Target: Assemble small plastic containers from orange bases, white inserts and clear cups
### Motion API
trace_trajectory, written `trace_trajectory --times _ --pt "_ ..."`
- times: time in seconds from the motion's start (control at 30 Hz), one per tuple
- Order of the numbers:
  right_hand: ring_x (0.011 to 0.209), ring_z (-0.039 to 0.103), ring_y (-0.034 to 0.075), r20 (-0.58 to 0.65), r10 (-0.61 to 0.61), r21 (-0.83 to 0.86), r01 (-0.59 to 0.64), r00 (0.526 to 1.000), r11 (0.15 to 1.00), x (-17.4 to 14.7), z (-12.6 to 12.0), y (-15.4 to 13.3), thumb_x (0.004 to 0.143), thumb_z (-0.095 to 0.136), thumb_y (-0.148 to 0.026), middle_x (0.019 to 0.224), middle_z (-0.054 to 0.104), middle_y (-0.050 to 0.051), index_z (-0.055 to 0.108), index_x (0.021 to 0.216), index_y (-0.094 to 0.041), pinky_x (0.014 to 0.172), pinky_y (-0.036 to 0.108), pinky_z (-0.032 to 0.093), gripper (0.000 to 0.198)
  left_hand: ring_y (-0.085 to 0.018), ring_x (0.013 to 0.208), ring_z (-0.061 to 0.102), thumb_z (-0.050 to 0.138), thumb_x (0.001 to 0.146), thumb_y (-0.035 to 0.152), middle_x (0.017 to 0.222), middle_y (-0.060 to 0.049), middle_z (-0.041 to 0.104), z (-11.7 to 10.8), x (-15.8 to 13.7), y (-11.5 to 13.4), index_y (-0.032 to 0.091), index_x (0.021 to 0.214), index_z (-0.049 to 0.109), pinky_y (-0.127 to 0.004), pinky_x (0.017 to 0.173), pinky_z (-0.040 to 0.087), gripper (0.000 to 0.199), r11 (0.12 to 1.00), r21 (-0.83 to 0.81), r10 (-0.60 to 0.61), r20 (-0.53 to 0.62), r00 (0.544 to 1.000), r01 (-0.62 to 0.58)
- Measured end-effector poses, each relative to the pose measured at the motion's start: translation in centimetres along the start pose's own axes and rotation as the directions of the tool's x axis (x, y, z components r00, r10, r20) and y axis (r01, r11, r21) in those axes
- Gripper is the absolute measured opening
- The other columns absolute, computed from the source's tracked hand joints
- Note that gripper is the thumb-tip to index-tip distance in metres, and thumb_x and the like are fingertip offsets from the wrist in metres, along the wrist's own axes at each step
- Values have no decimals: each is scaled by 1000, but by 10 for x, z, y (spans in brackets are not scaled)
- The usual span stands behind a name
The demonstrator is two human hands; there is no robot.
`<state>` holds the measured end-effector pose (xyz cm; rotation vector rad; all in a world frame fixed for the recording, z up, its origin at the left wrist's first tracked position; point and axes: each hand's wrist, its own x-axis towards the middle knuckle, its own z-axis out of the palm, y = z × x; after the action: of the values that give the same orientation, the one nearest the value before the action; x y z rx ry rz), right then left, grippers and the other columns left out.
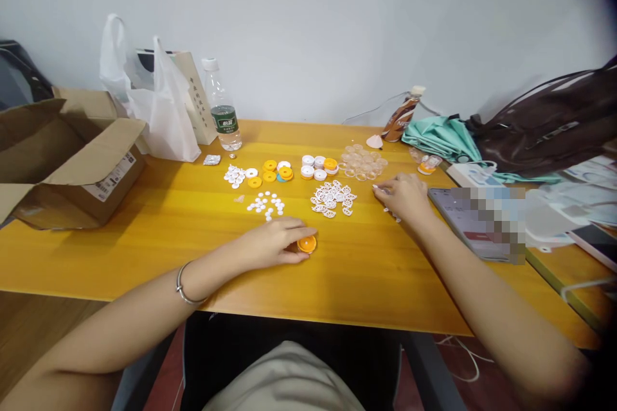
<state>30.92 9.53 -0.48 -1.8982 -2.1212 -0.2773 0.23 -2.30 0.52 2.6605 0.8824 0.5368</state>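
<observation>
My left hand [284,241] is closed around the edge of an orange round disc [306,243], gripping it on the tabletop between thumb and fingers. A small white dot shows at the disc's middle. Off to the right, my right hand [403,198] rests low over the table with its fingertips pinched together; what they hold, if anything, I cannot make out. Some small pieces [393,213] lie partly under that hand. Between the hands is a pile of white leaf-shaped openwork pieces [333,198]. Small white round pieces [266,204] are scattered beyond my left hand.
Behind lie white stemmed pieces [234,176], orange discs [270,171], stacked white discs [313,167] and clear round covers [361,162]. A cardboard box [96,186], plastic bag [164,115] and water bottle [224,112] stand left. A phone [463,221] lies right, near a drink bottle [401,117].
</observation>
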Motion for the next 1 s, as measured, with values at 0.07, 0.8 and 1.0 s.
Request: trace_trajectory --times 0.07,0.8,1.0 --pt "88 50 29 -46 -19 23 20 999 1000 -2 -7 -5 78 50 -37 81 62 12 72 73 -18 71 40 35 29 -22 96 57 60 77 46 107 -13 59 -3 -1 2 15 127 45 -34 85 47 61 1000 -8 -30 -30 999 30" --pt "66 53 11 265 -289 964 -261 920 53 -55 -42 -123 68 68 -35 74 61 -1 64 77 -20 65 25 41 18 -10 71 60 65 75 26 77 -2 64 10 12 1 15 81 58 -22 68 48 15 692 -712 -526 -388 757 116" --pt "77 55 18 124 -471 768 216 873 603 -29 -32 -69 73 63 -29 84 62 4 62 91 -20 74 34 43 20 -9 67 59 66 73 25 74 -1 63 7 13 -5 15 79 58 -20 63 46 14 719 -681 -534 -412 738 139"
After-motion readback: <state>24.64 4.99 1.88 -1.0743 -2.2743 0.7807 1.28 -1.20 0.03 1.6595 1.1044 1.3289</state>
